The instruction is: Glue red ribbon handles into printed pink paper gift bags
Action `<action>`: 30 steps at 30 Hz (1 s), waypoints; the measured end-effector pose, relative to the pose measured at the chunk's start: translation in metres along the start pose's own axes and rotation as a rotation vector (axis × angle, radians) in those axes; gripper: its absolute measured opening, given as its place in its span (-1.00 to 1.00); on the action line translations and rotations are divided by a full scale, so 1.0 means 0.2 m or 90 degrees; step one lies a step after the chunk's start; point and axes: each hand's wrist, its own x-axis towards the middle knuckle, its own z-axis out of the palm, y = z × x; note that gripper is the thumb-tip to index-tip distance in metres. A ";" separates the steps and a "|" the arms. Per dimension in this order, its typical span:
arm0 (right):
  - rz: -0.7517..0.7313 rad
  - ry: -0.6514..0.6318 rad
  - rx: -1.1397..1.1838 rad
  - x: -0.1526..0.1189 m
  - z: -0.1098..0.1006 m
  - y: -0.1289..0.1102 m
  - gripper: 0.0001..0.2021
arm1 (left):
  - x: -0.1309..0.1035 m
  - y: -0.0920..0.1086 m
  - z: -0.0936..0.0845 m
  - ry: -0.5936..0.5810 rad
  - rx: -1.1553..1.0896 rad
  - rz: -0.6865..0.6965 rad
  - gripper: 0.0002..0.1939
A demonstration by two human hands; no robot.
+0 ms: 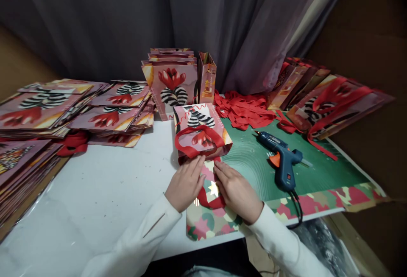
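Observation:
A paper gift bag (208,120) with a red flower and black-and-white striped print lies in front of me, its mouth toward me. A red ribbon handle (206,132) loops over its upper face, and another red ribbon (210,202) curves below between my hands. My left hand (186,186) rests at the mouth's left side, fingers stretched out and close together. Opposite it, my right hand (237,190) lies with fingers extended at the right side of the mouth, over the lower ribbon. Under both is a camouflage-patterned sheet (202,224). The fingertips' exact contact is partly hidden.
A blue glue gun (281,158) lies at right on a green board (251,154). Red ribbons (243,109) are heaped behind. Finished-looking bags (174,86) stand at the back, others (337,103) lean at right. Flat bag stacks (38,107) cover the left.

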 end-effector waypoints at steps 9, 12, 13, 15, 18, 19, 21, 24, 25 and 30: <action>-0.012 0.014 0.007 0.00 0.01 0.02 -0.57 | -0.05 -0.03 0.09 -0.172 -0.116 -0.092 -0.39; -0.014 0.010 0.006 0.00 0.01 0.03 -0.57 | -0.04 -0.02 0.08 -0.192 -0.124 -0.104 -0.38; -0.014 0.011 0.008 0.00 0.01 0.03 -0.57 | -0.04 -0.02 0.08 -0.196 -0.125 -0.107 -0.39; -0.014 0.012 0.014 0.00 0.01 0.03 -0.57 | -0.03 -0.02 0.07 -0.201 -0.130 -0.109 -0.40; -0.012 0.005 0.020 0.01 0.01 0.03 -0.58 | -0.03 -0.02 0.07 -0.209 -0.133 -0.106 -0.41; -0.011 0.000 0.021 0.02 0.01 0.03 -0.58 | -0.03 -0.02 0.06 -0.212 -0.133 -0.104 -0.41; -0.008 -0.011 0.029 0.02 -0.01 0.04 -0.58 | -0.03 -0.02 0.06 -0.216 -0.131 -0.104 -0.41; -0.001 -0.035 0.063 0.03 -0.04 0.04 -0.60 | -0.02 -0.02 0.06 -0.222 -0.126 -0.105 -0.41; 0.001 -0.044 0.079 0.03 -0.06 0.04 -0.61 | -0.02 -0.02 0.06 -0.223 -0.125 -0.105 -0.42; -0.002 -0.050 0.089 0.09 -0.09 0.06 -0.59 | -0.02 -0.02 0.07 -0.232 -0.116 -0.103 -0.44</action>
